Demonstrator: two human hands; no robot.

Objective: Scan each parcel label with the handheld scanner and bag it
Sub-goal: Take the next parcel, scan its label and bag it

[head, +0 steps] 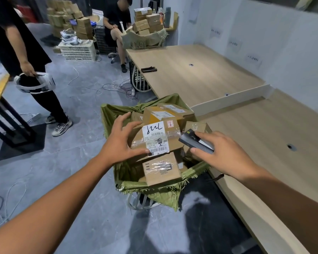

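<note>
Bagging step: labelled parcel (155, 139) on top of the pile in the green woven bag (116, 111), scanner (195, 142) in hand.

The left hand (117, 142) is open and spread over the parcel's left side, thumb touching the label's lower edge and fingers reaching past the far corner, with no firm grip visible. The right hand (226, 154) grips the scanner between thumb and fingers, just right of the parcel and above the bag. The parcel sits tilted, label up, on other boxes (160, 169). The bag stands beside the worktop (200, 74). I judge this as the parcel being placed in the bag; whether its label has been scanned, I cannot tell. Next move calls for lifting the left hand off, finding a fresh parcel, turning its barcode up and aiming the scanner squarely at it.
</note>
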